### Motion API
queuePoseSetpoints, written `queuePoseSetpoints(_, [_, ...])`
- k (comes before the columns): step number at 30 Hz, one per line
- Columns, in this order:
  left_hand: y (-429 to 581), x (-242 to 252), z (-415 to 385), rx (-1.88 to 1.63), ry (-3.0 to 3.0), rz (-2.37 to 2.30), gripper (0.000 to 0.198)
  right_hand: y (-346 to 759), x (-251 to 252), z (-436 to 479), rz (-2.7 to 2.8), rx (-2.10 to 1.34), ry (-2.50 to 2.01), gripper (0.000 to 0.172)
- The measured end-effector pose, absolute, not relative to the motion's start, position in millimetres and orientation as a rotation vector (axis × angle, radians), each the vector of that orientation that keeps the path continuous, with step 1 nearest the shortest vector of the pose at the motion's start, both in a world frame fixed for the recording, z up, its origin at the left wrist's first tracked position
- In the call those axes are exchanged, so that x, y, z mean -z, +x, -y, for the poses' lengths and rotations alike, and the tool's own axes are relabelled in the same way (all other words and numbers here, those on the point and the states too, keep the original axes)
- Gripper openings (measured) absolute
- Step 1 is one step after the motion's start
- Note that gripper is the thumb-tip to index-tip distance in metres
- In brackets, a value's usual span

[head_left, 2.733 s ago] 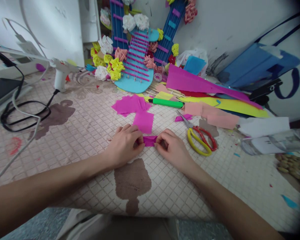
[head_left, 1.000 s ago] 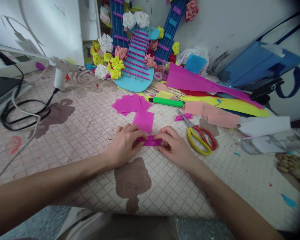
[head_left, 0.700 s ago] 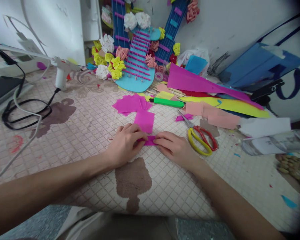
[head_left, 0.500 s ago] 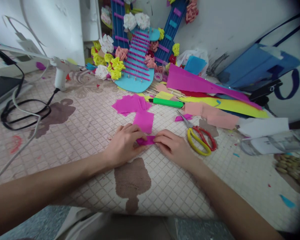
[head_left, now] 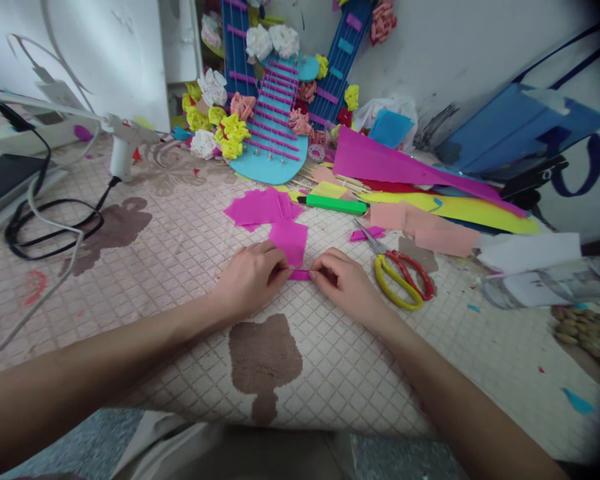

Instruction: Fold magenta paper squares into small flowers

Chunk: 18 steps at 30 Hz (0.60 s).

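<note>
A narrow folded strip of magenta paper (head_left: 300, 275) is stretched between my two hands, low over the tabletop. My left hand (head_left: 253, 277) pinches its left end, and my right hand (head_left: 344, 283) pinches the right end. Just beyond the strip lies a square magenta paper piece (head_left: 290, 241), its lower left part covered by my left fingers. Farther back is a pile of magenta paper pieces (head_left: 260, 207). Scissors (head_left: 400, 280) with one yellow and one red handle rest to the right of my right hand, beside a small folded magenta scrap (head_left: 367, 233).
A green cutter-like tool (head_left: 335, 204) lies behind the paper. Coloured sheets (head_left: 430, 177) and peach paper pieces (head_left: 425, 227) are stacked at the back right. A white glue gun (head_left: 123, 150) with cables stands left. Paper-flower crafts (head_left: 273, 160) lean on the wall; a clear bottle (head_left: 545, 287) lies right.
The magenta paper between my hands has become a narrower, flatter strip. My left fingers have shifted into a tighter pinch, and my right hand has risen slightly.
</note>
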<state>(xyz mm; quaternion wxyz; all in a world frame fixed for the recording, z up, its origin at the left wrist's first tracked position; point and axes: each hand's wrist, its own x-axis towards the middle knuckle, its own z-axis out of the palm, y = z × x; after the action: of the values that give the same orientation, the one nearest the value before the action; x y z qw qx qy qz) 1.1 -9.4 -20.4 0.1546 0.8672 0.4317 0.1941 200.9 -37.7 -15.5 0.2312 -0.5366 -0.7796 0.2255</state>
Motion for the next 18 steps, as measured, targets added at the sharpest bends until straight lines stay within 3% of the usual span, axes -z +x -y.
queuePoseSetpoints(18, [2.7, 19.5, 6.1, -0.484, 2.502, -1.299, 0.004, 198.0, 17.8, 31.9, 2.076, -0.616, -1.585, 0.009])
